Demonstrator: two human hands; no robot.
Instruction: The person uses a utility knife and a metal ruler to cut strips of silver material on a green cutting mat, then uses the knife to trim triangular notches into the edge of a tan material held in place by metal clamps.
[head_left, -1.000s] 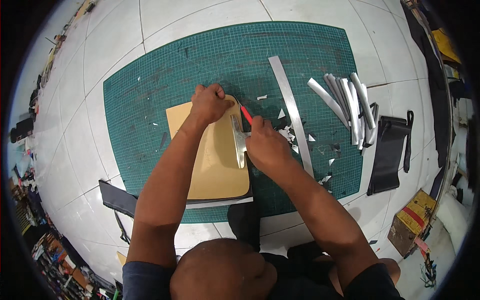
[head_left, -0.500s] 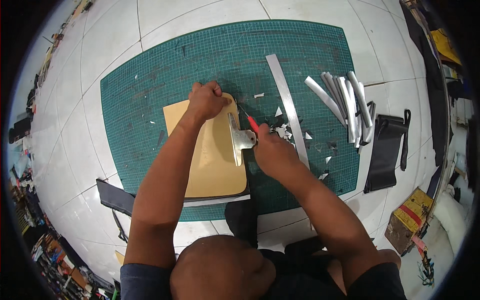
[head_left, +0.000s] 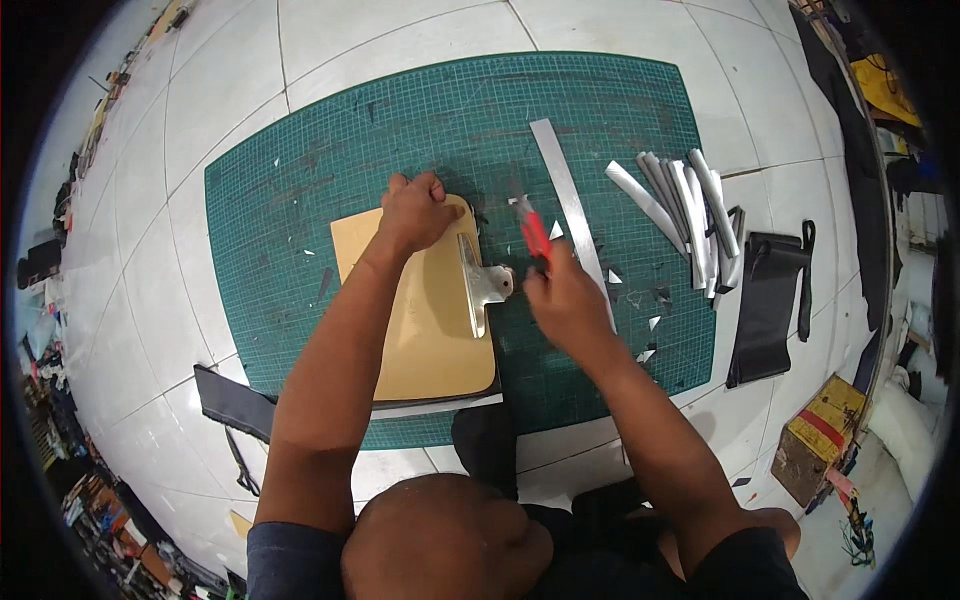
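A tan board [head_left: 425, 330] with rounded right corners lies on a green cutting mat [head_left: 290, 260], over black and white sheet material that shows along its near edge. My left hand [head_left: 412, 212] presses on the board's far end, fingers curled and thumb near the far right corner. A silver bulldog clip [head_left: 474, 290] grips the board's right edge. To the right of it, my right hand [head_left: 570, 300] is closed round a red-handled cutter knife [head_left: 537, 238], held apart from the board. The knife's tip is blurred.
A grey metal ruler [head_left: 572, 210] lies right of the knife, with small scraps [head_left: 614, 277] around it. Farther right are several silver-grey rolled strips [head_left: 690, 215] and folded black material [head_left: 765, 305]. A yellow box [head_left: 822, 435] stands at the lower right.
My right hand has moved the knife rightward, away from the board's far right corner. Fewer white scraps show near that hand. My left hand stays on the board.
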